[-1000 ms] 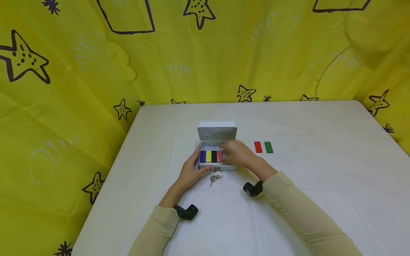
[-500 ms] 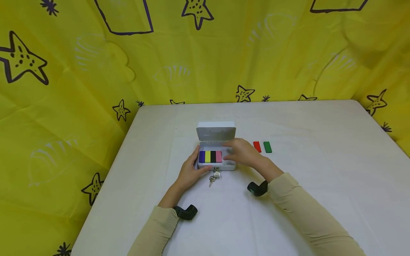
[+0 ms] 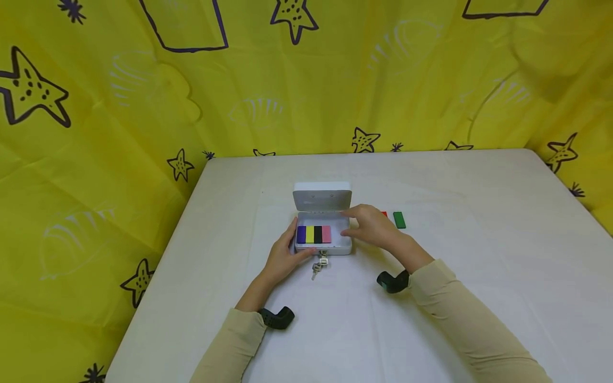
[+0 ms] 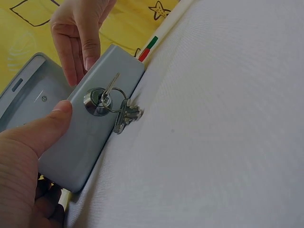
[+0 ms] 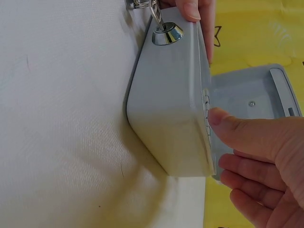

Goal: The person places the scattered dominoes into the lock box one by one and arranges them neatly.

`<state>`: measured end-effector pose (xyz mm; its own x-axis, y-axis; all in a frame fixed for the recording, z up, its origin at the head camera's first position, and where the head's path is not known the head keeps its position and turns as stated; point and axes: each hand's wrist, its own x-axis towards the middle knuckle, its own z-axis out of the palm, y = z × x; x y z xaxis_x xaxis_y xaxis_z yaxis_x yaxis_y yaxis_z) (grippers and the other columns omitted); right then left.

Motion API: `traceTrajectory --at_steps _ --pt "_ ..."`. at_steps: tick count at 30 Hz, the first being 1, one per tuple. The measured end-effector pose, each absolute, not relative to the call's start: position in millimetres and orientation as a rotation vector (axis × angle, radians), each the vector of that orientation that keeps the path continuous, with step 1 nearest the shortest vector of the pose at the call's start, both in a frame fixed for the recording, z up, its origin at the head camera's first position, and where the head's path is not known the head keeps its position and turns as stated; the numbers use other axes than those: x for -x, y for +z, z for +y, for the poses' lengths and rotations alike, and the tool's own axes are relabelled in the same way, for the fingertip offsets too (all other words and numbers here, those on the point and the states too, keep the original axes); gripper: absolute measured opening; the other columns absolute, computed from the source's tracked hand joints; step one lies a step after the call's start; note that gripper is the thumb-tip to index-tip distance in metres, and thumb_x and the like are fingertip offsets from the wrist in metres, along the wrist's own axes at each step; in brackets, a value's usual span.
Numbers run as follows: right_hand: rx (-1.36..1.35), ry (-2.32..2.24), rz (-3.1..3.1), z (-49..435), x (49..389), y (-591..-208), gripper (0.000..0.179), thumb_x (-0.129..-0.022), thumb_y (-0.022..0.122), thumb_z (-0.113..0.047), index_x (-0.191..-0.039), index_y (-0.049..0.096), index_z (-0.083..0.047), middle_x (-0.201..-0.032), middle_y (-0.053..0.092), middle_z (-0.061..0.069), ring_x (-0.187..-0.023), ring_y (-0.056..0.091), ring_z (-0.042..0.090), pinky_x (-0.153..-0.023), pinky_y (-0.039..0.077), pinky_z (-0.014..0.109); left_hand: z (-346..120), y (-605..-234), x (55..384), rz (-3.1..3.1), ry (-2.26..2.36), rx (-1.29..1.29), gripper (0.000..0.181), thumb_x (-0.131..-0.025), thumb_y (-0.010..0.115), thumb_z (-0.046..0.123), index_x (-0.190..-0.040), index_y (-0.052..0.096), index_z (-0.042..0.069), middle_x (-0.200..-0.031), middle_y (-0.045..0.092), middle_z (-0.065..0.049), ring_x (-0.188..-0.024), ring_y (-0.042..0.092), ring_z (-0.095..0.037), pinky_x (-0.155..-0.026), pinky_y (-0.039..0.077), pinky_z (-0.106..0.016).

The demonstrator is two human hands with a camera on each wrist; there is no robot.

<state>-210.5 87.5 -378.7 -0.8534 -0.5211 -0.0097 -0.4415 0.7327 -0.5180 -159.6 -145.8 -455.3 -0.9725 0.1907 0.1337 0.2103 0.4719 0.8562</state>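
A small light-grey metal cash box (image 3: 339, 250) stands on the table with its lid raised. In its left part lie flat blocks side by side: a purple block (image 3: 301, 234), a yellow block (image 3: 309, 234), a black block (image 3: 318, 234) and a pink block (image 3: 326, 234). My left hand (image 3: 281, 254) grips the box's left side, thumb on the front edge. Over the right rim hovers my right hand (image 3: 372, 226), thumb and fingers apart with nothing between them. A key (image 4: 112, 84) sits in the front lock (image 4: 97, 101), other keys hanging from its ring.
Right of the box, a green block (image 3: 399, 219) lies on the white table (image 3: 455, 239). Beside it a red block (image 3: 384, 213) is mostly hidden behind my right hand. A yellow patterned cloth (image 3: 325, 96) hangs behind and to the left.
My right hand has drawn back rightward and up from the blocks, leaving the pink one fully visible at the row's end. My left hand stays on the box.
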Motion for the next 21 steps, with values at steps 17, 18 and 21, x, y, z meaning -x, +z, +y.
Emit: traceTrajectory --at_steps 17,18,21 --pt "0.808 -0.825 2.829 108 214 -381 0.046 -0.079 0.074 -0.018 -0.115 0.060 0.007 -0.113 0.061 0.018 -0.108 0.054 0.035 -0.091 0.042 0.047 -145 -455 160 -2.679 -1.571 0.372 0.091 -0.080 0.072 0.033 -0.147 0.017 0.007 -0.150 0.018 -0.006 -0.136 0.018 -0.020 -0.107 0.021 -0.035" --pt "0.799 -0.829 2.828 109 214 -381 0.047 -0.079 0.074 -0.019 -0.115 0.060 0.007 -0.114 0.061 0.018 -0.108 0.054 0.035 -0.091 0.042 0.047 -145 -455 160 -2.681 -1.569 0.369 0.091 -0.079 0.072 0.033 -0.147 0.017 0.007 -0.150 0.018 -0.006 -0.136 0.018 -0.020 -0.107 0.021 -0.035" --pt "0.803 -0.823 2.831 113 215 -382 0.046 -0.080 0.073 -0.019 -0.116 0.060 0.007 -0.114 0.061 0.019 -0.109 0.053 0.036 -0.092 0.041 0.047 -146 -455 160 -2.686 -1.564 0.358 0.091 -0.079 0.072 0.034 -0.147 0.017 0.008 -0.150 0.018 -0.005 -0.136 0.018 -0.020 -0.107 0.020 -0.035"
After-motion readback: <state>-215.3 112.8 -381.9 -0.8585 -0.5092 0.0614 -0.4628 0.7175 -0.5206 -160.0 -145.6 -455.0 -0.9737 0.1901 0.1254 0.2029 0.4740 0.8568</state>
